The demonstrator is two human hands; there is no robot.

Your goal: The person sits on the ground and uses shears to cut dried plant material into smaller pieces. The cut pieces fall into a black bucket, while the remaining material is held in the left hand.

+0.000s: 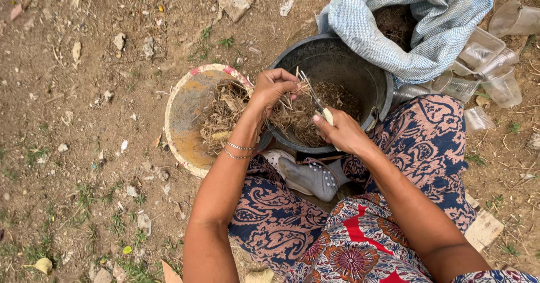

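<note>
Bare dirt ground (84, 92) fills the left of the frame, and a blue woven sack (410, 24) with clear plastic cups (495, 75) crowds the upper right. At centre, a black tub (343, 64) and a pale bucket (188, 120) hold dry roots. Above them, the left hand (273, 89) has its fingers pinched on a root clump (295, 114), while the right hand (343, 134) has its fingers clamped on scissors (315, 97)

At frame centre, the left hand (274, 89) pinches dry fibrous roots (298, 114) over a black round plastic tub (343, 58); the right hand (343, 132) grips a pale-handled knife (319, 106). A worn cream bowl (188, 114) sits left.
</note>
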